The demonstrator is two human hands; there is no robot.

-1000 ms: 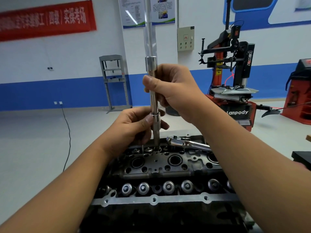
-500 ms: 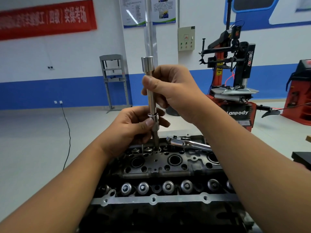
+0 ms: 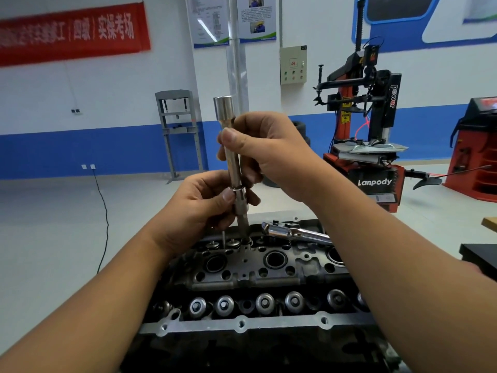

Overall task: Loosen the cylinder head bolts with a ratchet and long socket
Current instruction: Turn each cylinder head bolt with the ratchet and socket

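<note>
A dark cylinder head (image 3: 242, 275) with round valve springs and bolt holes fills the lower middle. A chrome extension bar (image 3: 231, 154) stands upright, joined to a long socket (image 3: 241, 208) whose tip sits in a bolt hole at the head's far side. My right hand (image 3: 269, 152) grips the bar's upper part, below its wide top end (image 3: 223, 107). My left hand (image 3: 204, 203) pinches the socket at its collar. A chrome ratchet (image 3: 294, 232) lies loose on the far right of the head.
A grey gasket rail (image 3: 242, 324) runs along the head's near edge. Behind stand a red and black tyre changer (image 3: 368, 146), a grey shop press (image 3: 178, 133) and a red cabinet (image 3: 478, 146). A black cable (image 3: 103, 214) trails over the floor at left.
The bar's top end has tilted slightly to the left. Both hands keep their grip in nearly the same place. The ratchet has not moved.
</note>
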